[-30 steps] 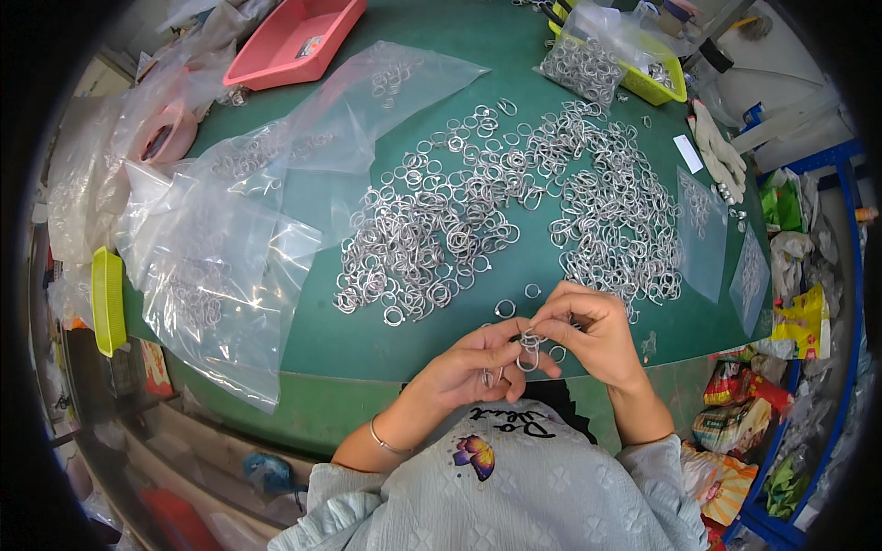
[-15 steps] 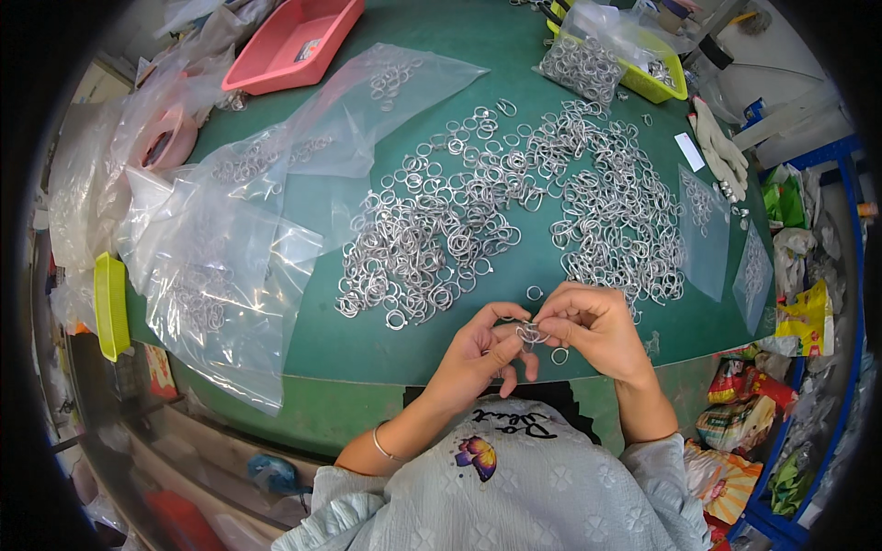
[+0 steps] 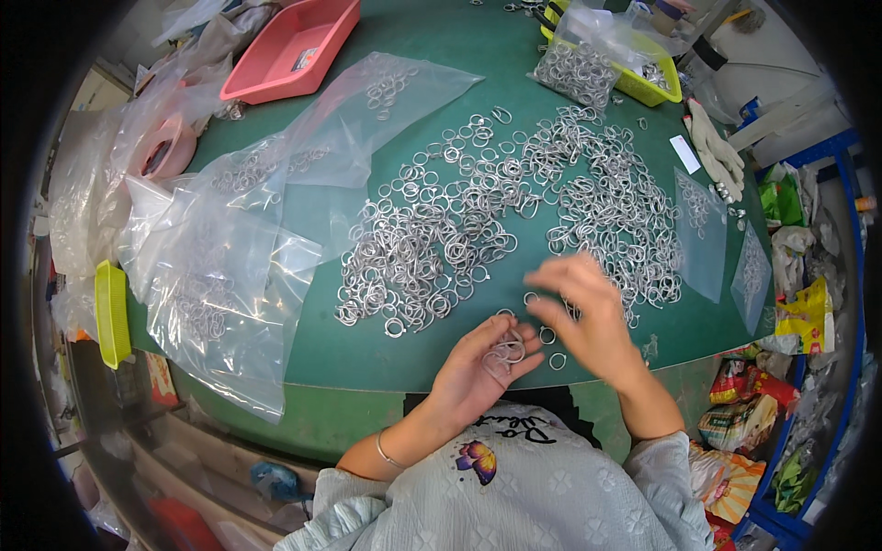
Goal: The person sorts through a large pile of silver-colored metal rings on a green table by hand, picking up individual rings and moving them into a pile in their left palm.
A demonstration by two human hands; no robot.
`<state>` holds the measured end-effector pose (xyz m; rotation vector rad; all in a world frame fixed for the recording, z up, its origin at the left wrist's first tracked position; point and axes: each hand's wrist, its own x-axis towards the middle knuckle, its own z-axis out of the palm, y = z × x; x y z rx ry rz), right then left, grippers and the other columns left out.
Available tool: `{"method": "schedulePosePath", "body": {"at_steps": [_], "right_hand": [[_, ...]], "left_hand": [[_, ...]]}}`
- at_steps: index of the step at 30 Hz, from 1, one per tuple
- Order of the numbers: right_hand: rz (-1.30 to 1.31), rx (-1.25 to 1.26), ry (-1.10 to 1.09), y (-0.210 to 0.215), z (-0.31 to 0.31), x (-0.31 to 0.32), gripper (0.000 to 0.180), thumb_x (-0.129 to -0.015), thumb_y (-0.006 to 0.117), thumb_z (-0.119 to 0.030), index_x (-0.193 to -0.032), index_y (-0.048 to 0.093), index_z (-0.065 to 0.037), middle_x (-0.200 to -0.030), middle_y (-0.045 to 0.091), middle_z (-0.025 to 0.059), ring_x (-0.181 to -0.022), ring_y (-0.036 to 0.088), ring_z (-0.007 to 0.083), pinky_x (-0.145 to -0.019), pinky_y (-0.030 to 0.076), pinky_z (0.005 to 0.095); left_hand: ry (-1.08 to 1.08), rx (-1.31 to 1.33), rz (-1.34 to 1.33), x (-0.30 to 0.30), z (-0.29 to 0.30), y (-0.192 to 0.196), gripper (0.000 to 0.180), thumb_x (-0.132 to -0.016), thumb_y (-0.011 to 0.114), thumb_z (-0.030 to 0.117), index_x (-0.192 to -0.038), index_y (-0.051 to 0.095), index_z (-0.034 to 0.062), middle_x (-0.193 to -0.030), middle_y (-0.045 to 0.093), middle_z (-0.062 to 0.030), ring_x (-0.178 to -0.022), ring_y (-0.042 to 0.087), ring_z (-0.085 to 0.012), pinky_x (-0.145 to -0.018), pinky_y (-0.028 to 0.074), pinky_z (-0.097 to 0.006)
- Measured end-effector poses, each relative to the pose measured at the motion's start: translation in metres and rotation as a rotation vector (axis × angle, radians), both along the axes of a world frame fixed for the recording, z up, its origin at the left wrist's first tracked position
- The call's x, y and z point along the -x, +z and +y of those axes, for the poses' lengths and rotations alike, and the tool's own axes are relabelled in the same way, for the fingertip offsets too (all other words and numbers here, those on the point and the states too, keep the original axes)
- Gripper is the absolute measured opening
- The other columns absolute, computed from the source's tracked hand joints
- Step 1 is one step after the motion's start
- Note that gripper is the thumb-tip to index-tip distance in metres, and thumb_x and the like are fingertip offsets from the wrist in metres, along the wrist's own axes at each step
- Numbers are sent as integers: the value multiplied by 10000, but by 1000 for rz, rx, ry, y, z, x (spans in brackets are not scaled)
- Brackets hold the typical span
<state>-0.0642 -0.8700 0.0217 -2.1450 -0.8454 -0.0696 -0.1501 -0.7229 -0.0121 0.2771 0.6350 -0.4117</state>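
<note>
Apparently much is left, loose rings [image 3: 413, 262] heaped across the table's [image 3: 436, 55] middle and some in clear bags [image 3: 703, 243] by its right edge, while at the near edge the half-curled left hand [image 3: 466, 369] holds several rings [image 3: 505, 352], the blurred right hand [image 3: 588, 312] spread, seemingly empty.

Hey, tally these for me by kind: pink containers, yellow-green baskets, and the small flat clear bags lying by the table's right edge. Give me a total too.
Pink containers: 2 (pink tray, pink bowl)
Yellow-green baskets: 2 (upper-right basket, left basket)
Small flat clear bags: 2 (upper bag, lower bag)
Total: 6
</note>
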Motion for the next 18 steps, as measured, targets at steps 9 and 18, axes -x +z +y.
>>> {"method": "schedulePosePath", "body": {"at_steps": [9, 18], "right_hand": [[-264, 281, -144, -47, 0, -88, 158, -774, 677, -76, -921, 675, -16, -822, 624, 83, -760, 557, 228, -738, 442, 340], [70, -39, 23, -9, 7, 3, 136, -775, 678, -16, -905, 639, -12, -827, 600, 87, -706, 615, 181, -643, 489, 314]], "left_hand": [[-165, 98, -211, 6, 9, -6, 255, -959, 511, 179, -1177, 548, 52, -878, 535, -30, -598, 377, -50, -402, 296, -148], [-4, -332, -297, -1, 5, -13, 302, -936, 570, 168, -1203, 550, 28, -899, 593, -46, -614, 404, -36, -456, 290, -165]]}}
